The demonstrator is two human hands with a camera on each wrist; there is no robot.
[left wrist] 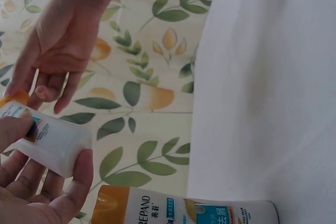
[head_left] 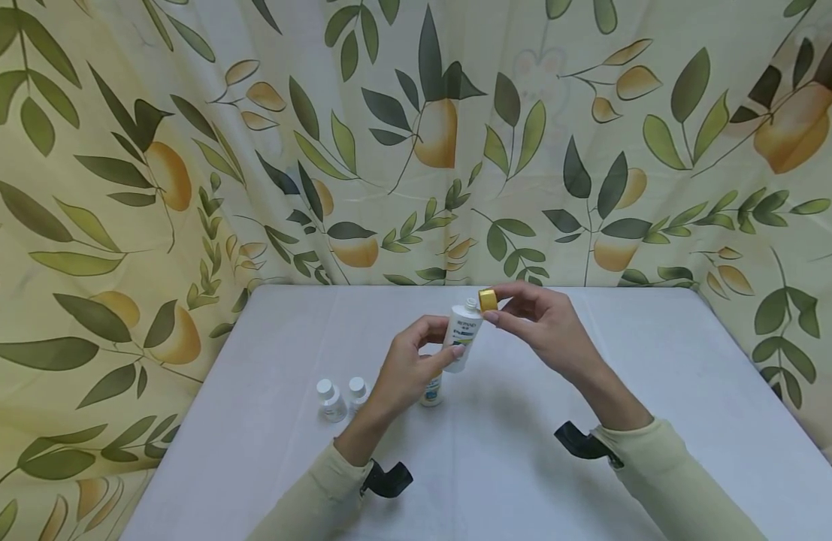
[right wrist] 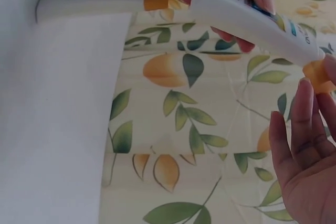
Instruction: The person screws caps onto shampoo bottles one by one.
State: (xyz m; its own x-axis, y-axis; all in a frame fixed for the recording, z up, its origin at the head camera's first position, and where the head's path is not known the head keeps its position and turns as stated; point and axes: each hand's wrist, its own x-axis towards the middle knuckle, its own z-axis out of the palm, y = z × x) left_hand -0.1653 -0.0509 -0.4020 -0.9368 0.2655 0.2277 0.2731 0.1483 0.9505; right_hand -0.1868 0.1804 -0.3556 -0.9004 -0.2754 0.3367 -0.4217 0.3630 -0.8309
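Observation:
My left hand (head_left: 416,364) grips a small white shampoo bottle (head_left: 464,327) by its sides, holding it tilted above the table. Its narrow neck shows bare at the top in the head view. Between thumb and fingers, my right hand (head_left: 547,327) pinches a gold cap (head_left: 488,300) just beside that neck. In the right wrist view the cap (right wrist: 319,76) is at the bottle's end, largely covered by fingers. Behind my left hand stands another labelled bottle (head_left: 432,392), partly hidden; the left wrist view shows a similar bottle (left wrist: 178,207) with an orange-gold cap.
Two small white-capped bottles stand left of my left forearm, one in front (head_left: 331,402) and one beside it (head_left: 358,391), partly covered by the arm. A white cloth covers the table (head_left: 659,361). A curtain (head_left: 402,218) printed with fruit and leaves hangs behind.

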